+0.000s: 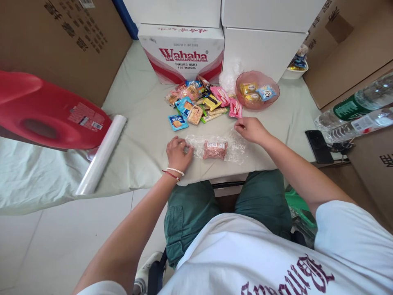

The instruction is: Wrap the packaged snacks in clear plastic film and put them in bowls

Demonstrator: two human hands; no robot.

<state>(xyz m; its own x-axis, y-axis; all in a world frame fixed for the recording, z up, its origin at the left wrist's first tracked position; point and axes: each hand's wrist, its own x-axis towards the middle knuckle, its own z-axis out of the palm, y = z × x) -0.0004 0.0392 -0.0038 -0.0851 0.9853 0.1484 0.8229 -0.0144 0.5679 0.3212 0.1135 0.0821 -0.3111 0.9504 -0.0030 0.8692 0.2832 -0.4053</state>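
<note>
A small snack packet in a reddish-brown wrapper with a white label lies on a sheet of clear plastic film near the table's front edge. At the film's left edge, my left hand has its fingers curled down, thumb and forefinger at the plastic. My right hand is closed in a pinch by the film's upper right corner; the thin film is hard to make out there. Just beyond lies a pile of wrapped snacks, with a pink packet nearest my right hand.
Behind the pile stands a Wahaha carton. A pink bowl holds several snacks, beside crumpled plastic. On the left are a plastic film roll and a red jug; on the right, a phone and water bottles.
</note>
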